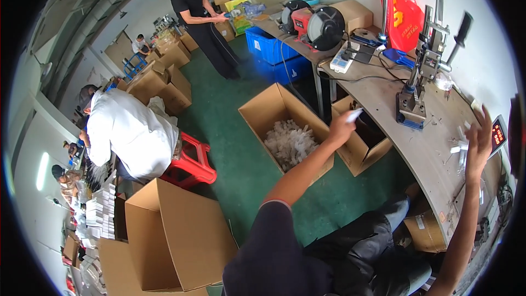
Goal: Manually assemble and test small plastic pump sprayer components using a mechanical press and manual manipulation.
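Note:
My left hand (342, 128) is closed on a small white piece (354, 115), with its arm stretched over the boxes beside the bench. Below and left of it stands an open cardboard box (257, 102) holding a heap of small white translucent pieces (289, 143). A second open box (356, 165) sits against the bench, partly under my left hand. Over the bench's right side my right hand (478, 145) is raised, fingers apart. A small white thing (475, 104) shows by its fingertips; contact is unclear. Close beside that hand are a red-lit digital display (497, 136) and white pieces (459, 147).
A hand lever press (415, 96) stands on the bench (383, 98), near a power strip (343, 57), a bench grinder (313, 24) and a red bag (402, 11). To the left are a large open carton (194, 230), a red stool (196, 160) and a seated person (129, 131). Another person (197, 16) stands behind.

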Available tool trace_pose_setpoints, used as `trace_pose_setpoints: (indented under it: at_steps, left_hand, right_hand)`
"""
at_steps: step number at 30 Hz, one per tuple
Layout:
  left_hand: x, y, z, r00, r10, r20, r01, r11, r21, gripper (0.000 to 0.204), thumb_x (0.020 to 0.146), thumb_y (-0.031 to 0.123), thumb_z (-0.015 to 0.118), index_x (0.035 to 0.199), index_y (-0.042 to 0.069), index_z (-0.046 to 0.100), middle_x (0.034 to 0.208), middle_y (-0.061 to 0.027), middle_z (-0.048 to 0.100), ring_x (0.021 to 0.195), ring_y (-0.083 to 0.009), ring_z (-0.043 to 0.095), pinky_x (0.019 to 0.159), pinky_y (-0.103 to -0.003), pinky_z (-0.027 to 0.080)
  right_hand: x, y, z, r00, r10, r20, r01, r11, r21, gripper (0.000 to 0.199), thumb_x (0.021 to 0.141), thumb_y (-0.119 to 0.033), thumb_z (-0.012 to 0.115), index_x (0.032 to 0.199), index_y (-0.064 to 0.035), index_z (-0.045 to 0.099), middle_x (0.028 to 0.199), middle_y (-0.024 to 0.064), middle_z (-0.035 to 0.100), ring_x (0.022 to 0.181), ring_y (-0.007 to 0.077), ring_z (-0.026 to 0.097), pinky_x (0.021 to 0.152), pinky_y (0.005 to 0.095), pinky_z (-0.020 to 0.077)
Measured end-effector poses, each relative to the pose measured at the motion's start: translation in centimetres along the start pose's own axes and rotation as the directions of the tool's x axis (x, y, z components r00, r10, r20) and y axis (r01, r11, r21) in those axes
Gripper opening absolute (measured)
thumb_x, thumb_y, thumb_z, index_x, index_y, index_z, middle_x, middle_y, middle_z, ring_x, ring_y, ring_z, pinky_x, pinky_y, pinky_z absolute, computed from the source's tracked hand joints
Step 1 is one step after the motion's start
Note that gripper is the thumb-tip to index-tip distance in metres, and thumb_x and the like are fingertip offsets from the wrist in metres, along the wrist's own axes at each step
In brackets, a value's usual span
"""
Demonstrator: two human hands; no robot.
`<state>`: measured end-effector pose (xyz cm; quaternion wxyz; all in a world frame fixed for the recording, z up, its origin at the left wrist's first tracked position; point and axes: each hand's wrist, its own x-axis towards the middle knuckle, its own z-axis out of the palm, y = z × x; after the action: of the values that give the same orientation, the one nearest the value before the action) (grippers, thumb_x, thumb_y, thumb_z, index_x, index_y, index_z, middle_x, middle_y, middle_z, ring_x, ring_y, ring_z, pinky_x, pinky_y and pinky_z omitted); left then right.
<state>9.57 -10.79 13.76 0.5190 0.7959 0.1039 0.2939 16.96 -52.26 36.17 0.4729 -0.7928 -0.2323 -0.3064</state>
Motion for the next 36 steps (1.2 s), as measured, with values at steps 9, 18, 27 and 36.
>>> trace_pose_setpoints:
  at_steps: [9, 18, 27, 36]
  left_hand:
    - [-5.3, -12.5, -11.0, 0.803, -0.502, -0.322, 0.534, 0.845, 0.015, 0.019, 0.096, 0.015, 0.066, 0.081, 0.004, 0.069, 0.072, -0.0023, 0.066, 0.063, -0.0121, 0.056, 0.059, -0.034, 0.043]
    - [-2.9, -17.4, -14.5, 0.958, -0.113, -0.264, 0.284, 0.511, 0.811, 0.050, 0.082, 0.028, 0.079, 0.126, 0.006, 0.066, 0.127, -0.0204, 0.066, 0.123, -0.0382, 0.059, 0.105, -0.047, 0.048]
    - [-9.0, 4.5, 5.5, 0.914, 0.405, 0.017, -0.400, 0.896, 0.192, 0.016, 0.097, -0.002, 0.062, 0.110, 0.000, 0.071, 0.106, -0.0141, 0.069, 0.094, -0.0271, 0.068, 0.083, -0.036, 0.056]
    - [-6.3, 20.9, 25.1, 0.630, 0.668, 0.397, -0.673, 0.724, -0.150, 0.017, 0.092, -0.001, 0.065, 0.108, 0.004, 0.070, 0.097, -0.0134, 0.070, 0.088, -0.0324, 0.068, 0.078, -0.040, 0.054]
  right_hand:
    - [-14.1, 11.7, -8.6, 0.955, 0.294, 0.033, -0.275, 0.924, -0.266, 0.038, 0.096, -0.003, 0.061, 0.133, -0.0086, 0.064, 0.101, 0.0038, 0.074, 0.068, 0.0091, 0.058, 0.065, 0.0262, 0.0497]
    - [-20.1, 11.5, -11.8, 0.943, 0.327, -0.062, -0.330, 0.895, -0.300, 0.031, 0.097, 0.000, 0.059, 0.126, -0.0064, 0.068, 0.105, 0.0091, 0.075, 0.087, 0.0143, 0.069, 0.078, 0.0297, 0.0556]
    - [-20.0, 9.9, -13.0, 0.964, 0.203, -0.174, -0.257, 0.883, -0.392, 0.022, 0.089, -0.002, 0.065, 0.110, -0.0059, 0.070, 0.096, 0.0169, 0.073, 0.082, 0.0347, 0.072, 0.074, 0.0395, 0.0576]
    - [-20.1, 10.3, -12.5, 0.848, 0.404, -0.344, -0.480, 0.860, -0.172, 0.019, 0.087, -0.006, 0.065, 0.105, -0.0036, 0.072, 0.094, 0.0187, 0.073, 0.084, 0.0351, 0.073, 0.076, 0.0406, 0.0569]
